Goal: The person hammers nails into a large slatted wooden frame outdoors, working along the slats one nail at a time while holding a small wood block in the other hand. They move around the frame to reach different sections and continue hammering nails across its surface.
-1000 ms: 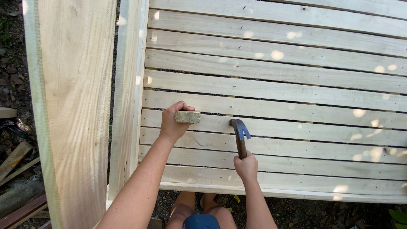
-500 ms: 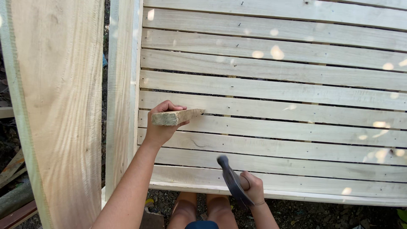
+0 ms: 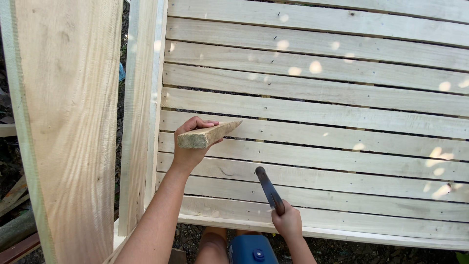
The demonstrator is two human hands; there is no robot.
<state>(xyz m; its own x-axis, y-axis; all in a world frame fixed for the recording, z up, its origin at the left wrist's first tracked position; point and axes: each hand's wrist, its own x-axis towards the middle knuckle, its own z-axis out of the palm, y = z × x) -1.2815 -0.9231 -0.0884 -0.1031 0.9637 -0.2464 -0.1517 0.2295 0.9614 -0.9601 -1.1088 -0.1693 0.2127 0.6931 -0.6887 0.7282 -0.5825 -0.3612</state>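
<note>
One wooden wedge (image 3: 209, 134), gripped in the left hand (image 3: 191, 142), lies against the slatted wooden panel (image 3: 342, 112) near its left post (image 3: 139, 122), while the right hand (image 3: 288, 222), nearer, clasps a hammer (image 3: 269, 189) by its handle.

Slatted panel (image 3: 317, 102): pale boards lie close together, with only thin dark gaps between them; no hand fits through. Its broad face above the wedge is open and unobstructed.

Wooden wedge (image 3: 207, 135): held by the left hand (image 3: 191, 146), it blocks a short stretch of one slat near the panel's left edge.

Hammer (image 3: 269, 189): gripped by the right hand (image 3: 288, 222), it angles over the lower slats; free room lies between it and the wedge.

Upright boards (image 3: 141, 112): these close the left side, with a wide plank (image 3: 68, 127) beyond them.

Lower edge: knees (image 3: 215, 244) crowd the space below.
</note>
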